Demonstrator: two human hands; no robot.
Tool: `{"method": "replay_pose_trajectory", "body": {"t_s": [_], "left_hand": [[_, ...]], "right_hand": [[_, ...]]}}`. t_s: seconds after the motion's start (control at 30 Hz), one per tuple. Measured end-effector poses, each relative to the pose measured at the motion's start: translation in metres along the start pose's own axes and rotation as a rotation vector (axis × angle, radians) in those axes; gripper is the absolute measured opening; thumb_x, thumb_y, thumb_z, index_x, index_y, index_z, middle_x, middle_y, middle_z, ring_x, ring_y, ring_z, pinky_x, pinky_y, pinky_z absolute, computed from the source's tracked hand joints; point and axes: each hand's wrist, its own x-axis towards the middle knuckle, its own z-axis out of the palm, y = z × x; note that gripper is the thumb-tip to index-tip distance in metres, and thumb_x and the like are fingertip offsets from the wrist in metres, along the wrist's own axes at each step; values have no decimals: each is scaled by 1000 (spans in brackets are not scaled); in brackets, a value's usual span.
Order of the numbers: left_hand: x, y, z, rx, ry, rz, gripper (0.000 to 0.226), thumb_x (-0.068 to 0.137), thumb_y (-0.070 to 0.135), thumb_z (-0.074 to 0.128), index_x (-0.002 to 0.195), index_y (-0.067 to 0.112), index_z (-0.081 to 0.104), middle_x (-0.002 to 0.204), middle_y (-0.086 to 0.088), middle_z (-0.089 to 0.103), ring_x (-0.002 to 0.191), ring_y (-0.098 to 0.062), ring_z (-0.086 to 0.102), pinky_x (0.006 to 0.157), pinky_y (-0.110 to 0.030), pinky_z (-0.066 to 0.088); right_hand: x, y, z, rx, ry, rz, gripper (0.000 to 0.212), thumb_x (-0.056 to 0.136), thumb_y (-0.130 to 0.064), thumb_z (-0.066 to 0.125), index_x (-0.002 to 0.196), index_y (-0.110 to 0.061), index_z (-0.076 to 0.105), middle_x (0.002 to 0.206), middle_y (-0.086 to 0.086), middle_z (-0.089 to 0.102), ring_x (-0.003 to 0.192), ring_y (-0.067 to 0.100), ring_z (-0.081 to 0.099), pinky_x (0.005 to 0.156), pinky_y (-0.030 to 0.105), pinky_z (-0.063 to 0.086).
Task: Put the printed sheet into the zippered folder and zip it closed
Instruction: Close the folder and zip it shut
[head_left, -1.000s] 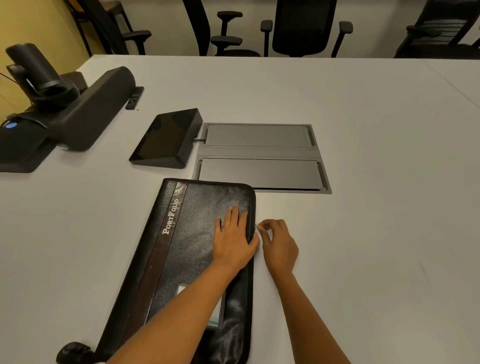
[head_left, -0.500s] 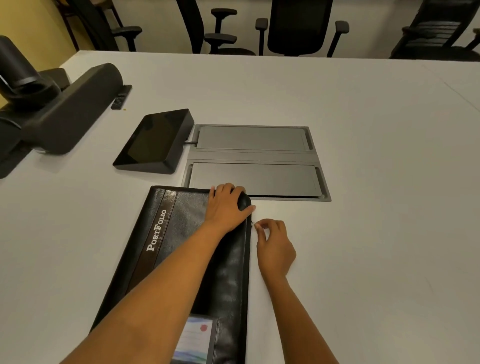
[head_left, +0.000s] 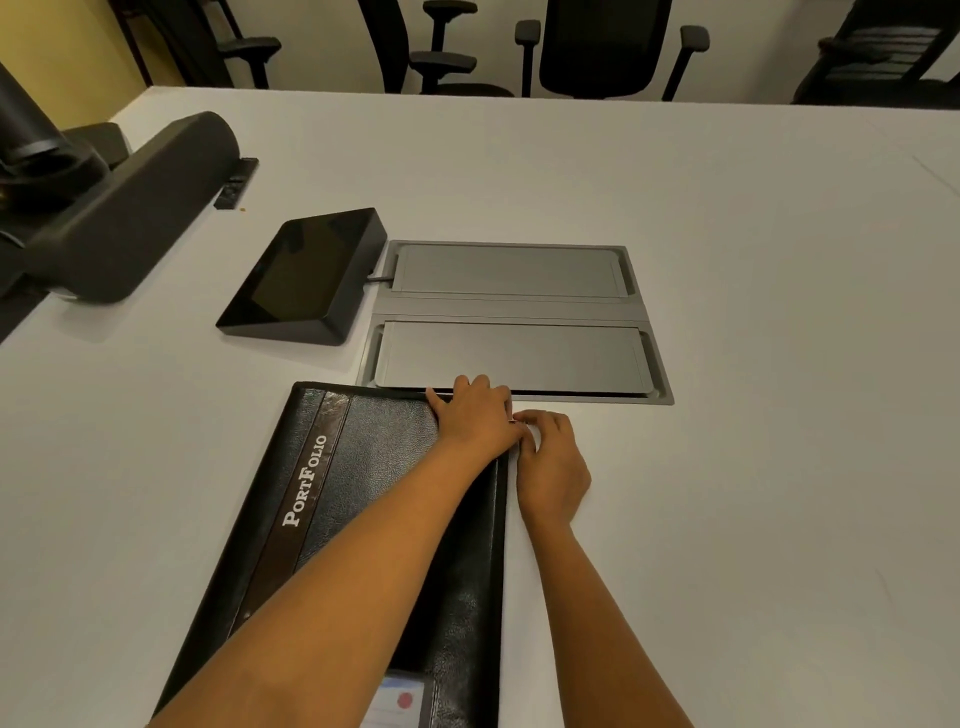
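Black grained leather-look cover on the zippered folder (head_left: 363, 467), soft and faintly wrinkled, crossed lengthwise by a glossy brown strip (head_left: 306, 480) lettered "PortFolio". Lying shut and flat on the matte white counter (head_left: 727, 519), far end just beside a grey metal flap panel (head_left: 509, 358). Printed sheet nowhere in sight; presumably inside already, though impossible to confirm. Only a small card (head_left: 395, 701) behind a clear pocket at the near end.

Left hand (head_left: 475, 415) spread flat on the far right corner of the cover, fingertips curled over the far edge, grip loose and pinching nothing, simply pressing down. Right hand (head_left: 553, 462) resting on the counter against the folder's right edge, thumb and forefinger closed tight together at a tiny pale glint, most likely the zipper pull (head_left: 514, 422); too small to make out clearly.

Judged as the zipping step, at the corner bend of the track. To do well:
- Press the two covers together with the left palm just ahead of the slider, so as to line up the teeth.
- Pull low and along the track, not upward; ease round the rounded corner rather than yanking.
- Shift the pressing hand along the far edge ahead of the pull.
- Watch for soft cover material or paper edges snagging in the teeth.
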Motion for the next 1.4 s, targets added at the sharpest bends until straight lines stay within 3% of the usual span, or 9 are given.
{"method": "replay_pose_trajectory", "body": {"t_s": [0.17, 0.3, 0.47, 0.77, 0.9, 1.0, 1.17, 1.27, 1.4], "left_hand": [[5, 6, -4, 6, -20, -38, 24, 91, 30, 53, 108, 16, 63, 121, -4, 52, 128, -26, 34, 110, -68, 15], [10, 9, -6, 60, -57, -76, 31, 91, 29, 51, 113, 9, 60, 122, -5, 52, 129, -27, 33, 107, -69, 20], [17, 10, -13, 6, -123, -102, 27, 85, 15, 48, 107, 15, 63, 115, -3, 56, 124, -26, 33, 105, -67, 25], [20, 14, -9, -158, 40, -279, 18, 84, 11, 53, 98, 4, 62, 112, -13, 62, 114, -31, 51, 111, -60, 22], [26, 7, -21, -333, 111, -363, 18, 84, 11, 59, 96, -2, 62, 109, -19, 65, 103, -33, 61, 90, -39, 50], [31, -10, -36, -331, 106, -405, 17, 84, 7, 58, 96, -4, 62, 108, -19, 65, 95, -30, 63, 69, -29, 48], [27, -21, -36, -310, 83, -383, 15, 85, 10, 57, 92, -2, 63, 105, -16, 66, 90, -29, 62, 67, -28, 46], [24, -25, -31, -366, 109, -361, 22, 89, 15, 59, 102, 0, 68, 109, -16, 68, 100, -29, 64, 71, -27, 45], [24, -27, -28, -437, 113, -360, 20, 87, 15, 62, 100, 2, 71, 108, -14, 69, 101, -29, 64, 76, -29, 48]], "right_hand": [[-4, -2, -3, 77, 14, 47, 23, 96, -31, 48, 115, -23, 58, 118, -4, 62, 89, 5, 56, 74, 18, 40], [-18, -2, -2, 29, 29, 15, 13, 92, -28, 53, 96, -19, 62, 90, -1, 65, 75, 9, 53, 74, 29, 48], [-31, -9, 0, -84, -12, 21, 27, 88, -50, 51, 71, -28, 50, 67, -16, 45, 72, 10, 44, 73, 29, 35], [-30, -6, 1, -178, -83, -26, 33, 92, -49, 43, 75, -23, 52, 72, -8, 54, 76, 14, 43, 72, 28, 27], [-31, -7, 0, -178, -92, -24, 32, 92, -51, 41, 71, -27, 45, 69, -12, 46, 75, 13, 43, 72, 28, 28], [-31, -5, 0, -180, -87, -29, 33, 92, -53, 39, 70, -28, 44, 68, -13, 45, 75, 12, 43, 73, 27, 28], [-32, -7, -2, -183, -80, -13, 35, 90, -53, 41, 70, -26, 48, 64, -14, 43, 76, 13, 44, 74, 27, 27], [-22, -14, 0, -143, -85, 71, 28, 88, -54, 44, 81, -29, 52, 72, -13, 52, 85, 16, 49, 76, 28, 22], [3, -32, 11, -150, -177, 57, 29, 92, -47, 43, 112, -30, 56, 110, 0, 59, 103, 21, 53, 84, 35, 28]]}}
